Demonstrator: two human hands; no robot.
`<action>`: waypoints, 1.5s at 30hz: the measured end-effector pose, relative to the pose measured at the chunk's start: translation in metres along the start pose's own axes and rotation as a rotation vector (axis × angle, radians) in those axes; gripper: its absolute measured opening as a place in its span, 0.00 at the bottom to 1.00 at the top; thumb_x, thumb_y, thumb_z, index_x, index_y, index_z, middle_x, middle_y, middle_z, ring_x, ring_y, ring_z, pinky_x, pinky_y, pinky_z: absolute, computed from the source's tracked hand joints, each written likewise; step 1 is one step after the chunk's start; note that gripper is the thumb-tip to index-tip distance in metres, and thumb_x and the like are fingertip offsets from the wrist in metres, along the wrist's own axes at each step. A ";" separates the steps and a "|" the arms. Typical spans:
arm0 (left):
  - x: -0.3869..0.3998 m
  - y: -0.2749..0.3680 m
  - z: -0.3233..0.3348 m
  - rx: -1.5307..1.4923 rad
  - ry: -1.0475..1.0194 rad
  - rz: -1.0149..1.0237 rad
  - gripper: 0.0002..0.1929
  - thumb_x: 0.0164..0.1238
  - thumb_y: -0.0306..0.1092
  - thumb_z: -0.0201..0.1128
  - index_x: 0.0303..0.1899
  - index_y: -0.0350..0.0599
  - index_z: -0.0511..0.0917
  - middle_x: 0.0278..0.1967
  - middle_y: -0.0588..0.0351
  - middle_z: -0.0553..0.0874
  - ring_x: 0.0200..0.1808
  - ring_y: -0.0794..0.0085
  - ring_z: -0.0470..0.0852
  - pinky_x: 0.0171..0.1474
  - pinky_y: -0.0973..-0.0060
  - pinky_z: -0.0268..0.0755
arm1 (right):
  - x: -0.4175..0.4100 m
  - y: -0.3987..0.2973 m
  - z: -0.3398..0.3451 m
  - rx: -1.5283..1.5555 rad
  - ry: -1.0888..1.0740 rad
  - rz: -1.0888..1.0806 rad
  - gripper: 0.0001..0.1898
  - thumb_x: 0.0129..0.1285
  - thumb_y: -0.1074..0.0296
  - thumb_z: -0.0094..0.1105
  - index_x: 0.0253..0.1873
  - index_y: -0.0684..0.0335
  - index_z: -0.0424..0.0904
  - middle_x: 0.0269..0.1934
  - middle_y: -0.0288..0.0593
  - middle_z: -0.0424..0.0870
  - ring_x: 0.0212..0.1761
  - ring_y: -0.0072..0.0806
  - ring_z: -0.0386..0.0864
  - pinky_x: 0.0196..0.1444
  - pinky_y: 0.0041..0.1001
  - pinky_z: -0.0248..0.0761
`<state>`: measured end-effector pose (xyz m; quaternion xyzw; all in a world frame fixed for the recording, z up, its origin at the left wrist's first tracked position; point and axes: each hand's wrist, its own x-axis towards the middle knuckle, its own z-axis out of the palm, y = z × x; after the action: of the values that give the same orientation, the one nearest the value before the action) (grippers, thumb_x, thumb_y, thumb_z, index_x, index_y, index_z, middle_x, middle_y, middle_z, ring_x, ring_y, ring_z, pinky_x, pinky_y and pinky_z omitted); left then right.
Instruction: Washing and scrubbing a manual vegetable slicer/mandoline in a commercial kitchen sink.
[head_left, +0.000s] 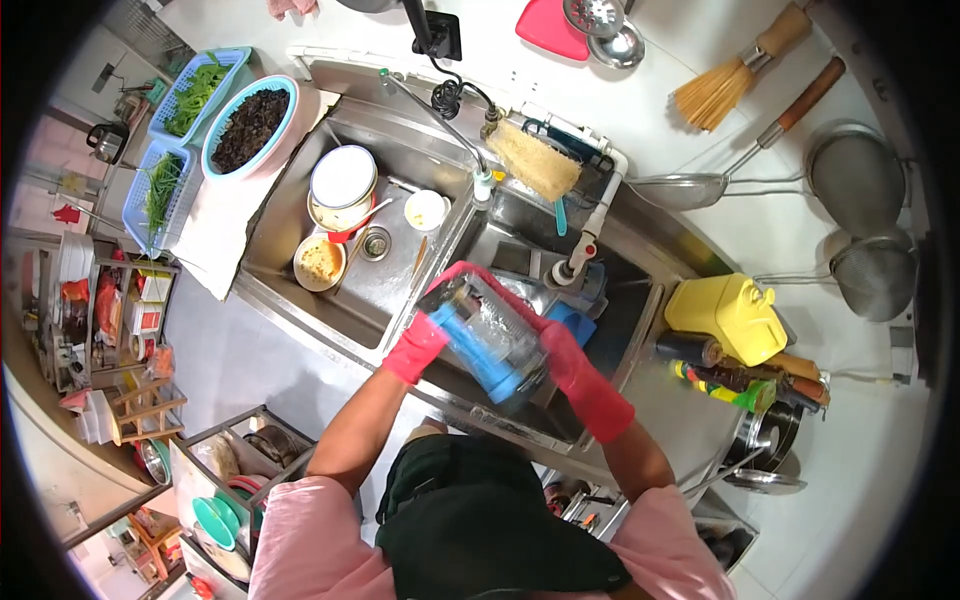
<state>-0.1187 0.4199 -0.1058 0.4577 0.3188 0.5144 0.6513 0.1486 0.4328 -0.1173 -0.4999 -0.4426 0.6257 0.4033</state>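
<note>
Over the right basin of a steel sink, my left hand and my right hand, both in pink rubber gloves, hold a clear plastic container with a blue part. The left hand grips its left side. The right hand is at its right side, with a gloved part reaching along the far edge; some fingers are hidden. Below, the right basin holds a blue item. The left basin holds a white plate, a bowl with food residue, a white cup and chopsticks.
A faucet arches over the divider, near a loofah sponge. A white pipe enters the right basin. A yellow jug and bottles stand right. Baskets of greens and a basin of dark food sit left. Strainers hang right.
</note>
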 end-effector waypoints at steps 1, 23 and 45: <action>0.004 0.009 -0.003 0.049 -0.087 0.051 0.22 0.59 0.28 0.62 0.57 0.40 0.70 0.49 0.55 0.78 0.53 0.71 0.75 0.57 0.73 0.68 | -0.004 0.013 0.038 0.145 0.207 -0.148 0.29 0.71 0.54 0.42 0.68 0.70 0.56 0.66 0.49 0.62 0.67 0.29 0.61 0.68 0.27 0.54; -0.041 -0.010 -0.014 -0.407 0.709 -0.460 0.13 0.48 0.16 0.59 0.39 0.30 0.76 0.33 0.45 0.83 0.34 0.59 0.82 0.42 0.66 0.77 | -0.028 -0.067 0.065 0.124 -0.103 -0.265 0.27 0.73 0.53 0.39 0.62 0.73 0.66 0.58 0.52 0.74 0.62 0.34 0.71 0.65 0.30 0.60; -0.038 0.034 -0.014 -0.818 0.595 -0.679 0.18 0.65 0.33 0.53 0.50 0.28 0.67 0.44 0.39 0.79 0.41 0.54 0.82 0.50 0.62 0.76 | -0.037 -0.094 0.097 -0.187 -0.043 -0.165 0.17 0.67 0.69 0.53 0.59 0.65 0.73 0.34 0.29 0.75 0.35 0.12 0.67 0.38 0.16 0.64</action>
<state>-0.1538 0.3884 -0.0817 -0.1201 0.3919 0.4644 0.7851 0.0652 0.4097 -0.0070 -0.4837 -0.5470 0.5571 0.3956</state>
